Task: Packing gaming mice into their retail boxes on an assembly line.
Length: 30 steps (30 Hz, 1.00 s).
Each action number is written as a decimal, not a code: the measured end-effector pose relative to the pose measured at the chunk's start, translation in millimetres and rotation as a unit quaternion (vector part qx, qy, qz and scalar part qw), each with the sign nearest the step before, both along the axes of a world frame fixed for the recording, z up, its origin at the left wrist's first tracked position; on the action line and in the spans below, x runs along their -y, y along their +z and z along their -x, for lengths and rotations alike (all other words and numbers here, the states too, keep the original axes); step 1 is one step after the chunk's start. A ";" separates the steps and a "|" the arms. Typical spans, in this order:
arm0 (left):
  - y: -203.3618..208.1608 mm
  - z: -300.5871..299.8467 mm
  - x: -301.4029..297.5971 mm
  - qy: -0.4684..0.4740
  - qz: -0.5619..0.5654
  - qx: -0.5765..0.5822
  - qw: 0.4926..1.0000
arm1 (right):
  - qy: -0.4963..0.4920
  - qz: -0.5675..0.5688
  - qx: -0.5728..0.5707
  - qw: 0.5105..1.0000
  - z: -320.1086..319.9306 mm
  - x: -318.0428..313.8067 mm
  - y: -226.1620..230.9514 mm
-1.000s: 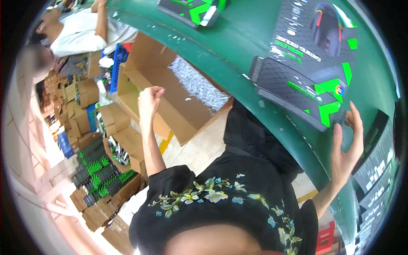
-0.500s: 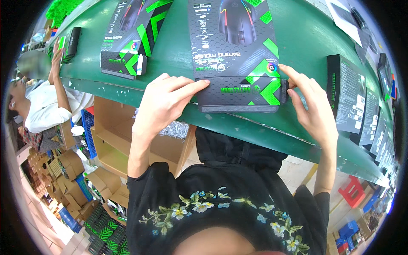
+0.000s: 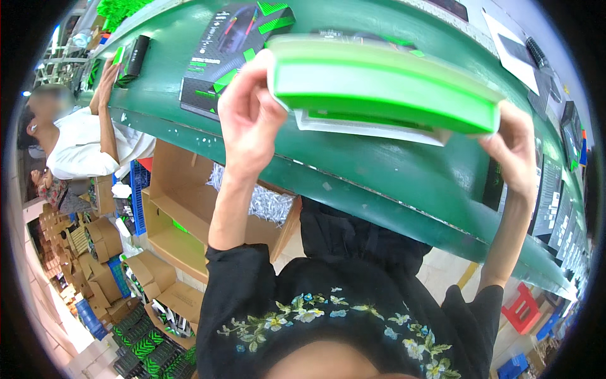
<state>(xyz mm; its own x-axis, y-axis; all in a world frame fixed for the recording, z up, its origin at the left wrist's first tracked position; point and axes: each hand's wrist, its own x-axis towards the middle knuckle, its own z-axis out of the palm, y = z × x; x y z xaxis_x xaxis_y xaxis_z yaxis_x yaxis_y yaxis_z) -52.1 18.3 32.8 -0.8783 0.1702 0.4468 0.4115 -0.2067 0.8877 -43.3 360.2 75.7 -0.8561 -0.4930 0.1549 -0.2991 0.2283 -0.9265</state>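
Raised over the table, a long bright green box-like piece with pale edges point(image 3: 385, 95) is held at its two ends. It is blurred, so I cannot tell whether it is a tray, a sleeve or an opened box. My left hand point(image 3: 248, 120) is closed on its left end, thumb and fingers pinching the edge. At the other end my right hand point(image 3: 514, 148) grips the lower right corner. Behind the green piece, the top of a black and green mouse box point(image 3: 366, 36) shows; the rest is hidden.
Left of it lies another black mouse box point(image 3: 218, 57). Several boxes point(image 3: 546, 202) line the right side of the green table point(image 3: 353, 180). An open carton point(image 3: 183, 218) with shredded paper stands below the edge. At the far left sits a co-worker in white point(image 3: 82, 148).
The mouse box under my hands is now largely out of sight behind the green piece, which has come up into view. Both hands have risen and gripped it. The view has shifted slightly.
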 end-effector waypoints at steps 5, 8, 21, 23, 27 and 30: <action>28.0 17.7 -28.2 -0.035 -0.170 0.022 0.985 | -0.064 0.229 0.013 0.971 7.2 21.0 -3.8; 26.7 22.9 -27.0 -0.069 -0.144 -0.014 0.987 | -0.121 0.355 0.107 0.921 4.3 35.1 -9.4; -1.0 13.0 -10.8 -0.156 -0.110 -0.032 0.981 | 0.065 0.315 0.023 0.947 -1.3 28.6 -32.9; -2.3 14.3 -1.8 -0.165 -0.080 -0.049 0.982 | 0.052 0.321 -0.023 0.945 -0.8 31.4 -33.0; -1.9 5.6 -6.3 -0.112 -0.041 -0.061 0.991 | 0.041 0.237 0.015 0.971 -3.8 20.1 -14.8; -1.2 8.2 -16.5 -0.112 -0.059 -0.104 0.986 | 0.033 0.075 -0.129 0.988 -6.6 9.6 2.9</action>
<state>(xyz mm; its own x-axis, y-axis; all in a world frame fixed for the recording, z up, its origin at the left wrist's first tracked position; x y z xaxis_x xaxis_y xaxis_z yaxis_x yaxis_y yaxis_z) -60.3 34.7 31.7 -0.7114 0.2851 0.6424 0.5149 -0.4106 0.7525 -36.7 350.6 78.6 -0.7451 -0.5011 0.4402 -0.5401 0.0662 -0.8390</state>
